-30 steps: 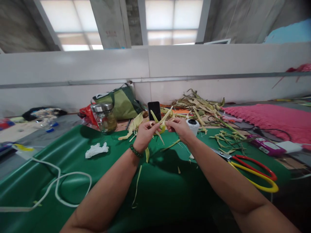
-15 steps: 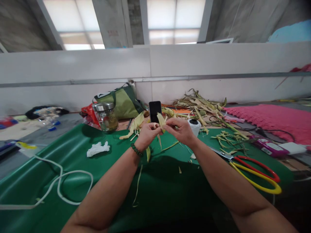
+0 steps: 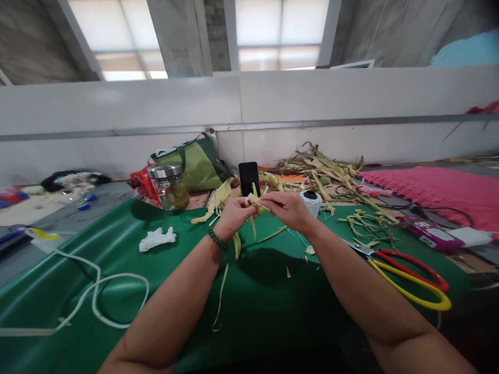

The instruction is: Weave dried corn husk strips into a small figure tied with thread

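Observation:
A pale strip of corn husk is pinched between my two hands above the green mat. My left hand, with a beaded bracelet at the wrist, grips its left side between thumb and fingers. The fingers of my right hand close on its right end. One narrow piece of the husk hangs down below the hands. Behind them a dark phone stands upright, partly covered by the husk. Larger husk leaves lie just left of the phone.
Large scissors with red and yellow handles lie at right, near shredded husk bits. A pile of dry husks is at the back. Left stand a glass jar and green bag; crumpled tissue and white cord lie nearer.
The husk strip has tipped from nearly upright to lying flatter between the fingers. My right hand has shifted slightly left, closer to the left one.

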The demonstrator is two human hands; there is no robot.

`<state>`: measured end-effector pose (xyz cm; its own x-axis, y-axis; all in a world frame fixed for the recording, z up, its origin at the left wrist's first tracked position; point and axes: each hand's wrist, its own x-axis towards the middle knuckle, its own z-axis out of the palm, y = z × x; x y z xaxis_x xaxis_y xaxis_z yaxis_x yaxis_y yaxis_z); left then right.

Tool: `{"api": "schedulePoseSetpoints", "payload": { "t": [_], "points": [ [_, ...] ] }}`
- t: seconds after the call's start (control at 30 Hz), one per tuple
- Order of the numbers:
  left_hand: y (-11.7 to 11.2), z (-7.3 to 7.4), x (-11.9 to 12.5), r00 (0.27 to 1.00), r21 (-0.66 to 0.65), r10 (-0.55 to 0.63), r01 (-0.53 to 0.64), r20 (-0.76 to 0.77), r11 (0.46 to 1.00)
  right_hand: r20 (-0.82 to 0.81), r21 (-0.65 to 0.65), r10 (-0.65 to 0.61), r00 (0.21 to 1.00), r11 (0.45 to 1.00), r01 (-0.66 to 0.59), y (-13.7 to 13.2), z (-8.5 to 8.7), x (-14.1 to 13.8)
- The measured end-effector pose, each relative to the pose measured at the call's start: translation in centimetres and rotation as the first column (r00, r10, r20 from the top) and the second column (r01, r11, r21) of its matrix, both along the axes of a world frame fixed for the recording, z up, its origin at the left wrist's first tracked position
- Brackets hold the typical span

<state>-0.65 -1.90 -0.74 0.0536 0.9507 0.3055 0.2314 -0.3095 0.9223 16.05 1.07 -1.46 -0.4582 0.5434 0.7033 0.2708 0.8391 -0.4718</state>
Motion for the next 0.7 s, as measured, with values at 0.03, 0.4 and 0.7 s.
{"api": "schedulePoseSetpoints", "payload": {
  "t": [0.03, 0.4, 0.7],
  "points": [
    [-0.01, -0.01, 0.0, 1.0, 0.002, -0.002, 0.002, -0.005, 1.0, 0.029, 0.039, -0.009, 1.0, 0.999, 0.007, 0.01, 0.01, 0.05],
    [-0.07, 0.21, 0.14, 1.0, 0.02, -0.004, 0.004, -0.006, 1.0, 0.123, 0.153, -0.041, 0.992, 0.988, 0.022, -0.38, 0.06, -0.19],
    [-0.32, 0.0, 0.43, 0.98, 0.094, 0.083, -0.067, -0.182, 0.993, 0.129, 0.098, -0.073, 0.989, 0.993, 0.061, -0.13, 0.02, -0.38]
  ]
}}
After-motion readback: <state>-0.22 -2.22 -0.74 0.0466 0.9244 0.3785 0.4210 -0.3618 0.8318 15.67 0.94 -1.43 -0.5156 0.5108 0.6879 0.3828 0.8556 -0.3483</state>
